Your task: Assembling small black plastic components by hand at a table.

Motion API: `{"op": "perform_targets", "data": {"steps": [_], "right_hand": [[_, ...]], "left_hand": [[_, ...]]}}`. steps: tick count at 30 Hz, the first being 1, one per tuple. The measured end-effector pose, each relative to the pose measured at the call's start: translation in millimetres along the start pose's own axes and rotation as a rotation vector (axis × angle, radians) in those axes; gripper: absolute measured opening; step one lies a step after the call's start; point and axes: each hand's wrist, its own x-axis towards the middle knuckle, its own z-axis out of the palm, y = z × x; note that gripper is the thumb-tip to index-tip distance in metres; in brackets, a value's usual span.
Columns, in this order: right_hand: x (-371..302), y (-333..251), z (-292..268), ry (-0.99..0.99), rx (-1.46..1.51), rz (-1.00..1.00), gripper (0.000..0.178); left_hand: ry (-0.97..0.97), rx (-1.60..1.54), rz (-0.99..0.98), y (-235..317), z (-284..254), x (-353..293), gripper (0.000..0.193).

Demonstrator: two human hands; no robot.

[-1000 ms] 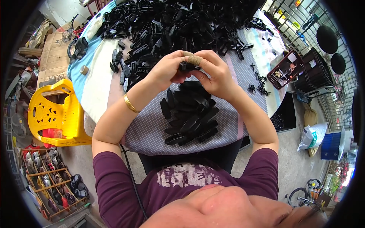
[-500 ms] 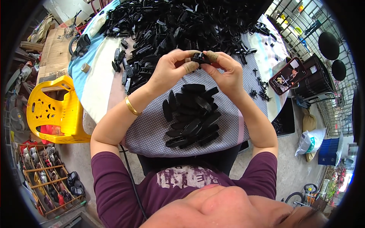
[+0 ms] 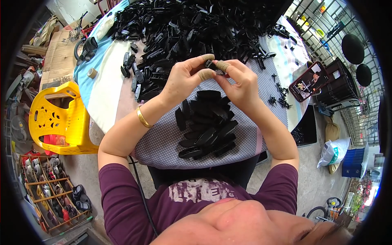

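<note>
Over the table, between my two hands, is a small black plastic piece (image 3: 210, 64). My left hand (image 3: 185, 75) pinches it from the left, with tan tape around the thumb and forefinger. From the other side my right hand (image 3: 239, 79) grips it between thumb and a taped forefinger; the fingers cover much of it. Just below my hands, on the dotted cloth, lies a small pile of black oblong plastic pieces (image 3: 208, 128). Beyond them a large heap of similar black pieces (image 3: 175, 32) covers the far part of the table.
A phone (image 3: 309, 81) showing a picture stands at the table's right, near several tiny black parts (image 3: 281, 96). On the left side of the cloth (image 3: 104, 94) sits a roll of tan tape (image 3: 92, 73). A yellow plastic chair (image 3: 61, 118) and a shoe rack (image 3: 51, 188) are at the left.
Both hands still hold the black piece, but the fingers have shifted around it and my right hand has moved slightly left. The piece is now turned differently.
</note>
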Motion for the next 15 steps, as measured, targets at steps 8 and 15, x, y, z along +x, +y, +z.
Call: {"op": "perform_targets", "data": {"steps": [8, 15], "right_hand": [[1, 5, 2, -0.015, -0.051, 0.146, 0.028], [-5, 1, 3, -0.276, 0.183, 0.243, 0.023]], "left_hand": [[-0.015, -0.01, 0.024, 4, -5, 1, 0.028], [-0.141, 0.04, 0.105, 8, -12, 1, 0.027]]}}
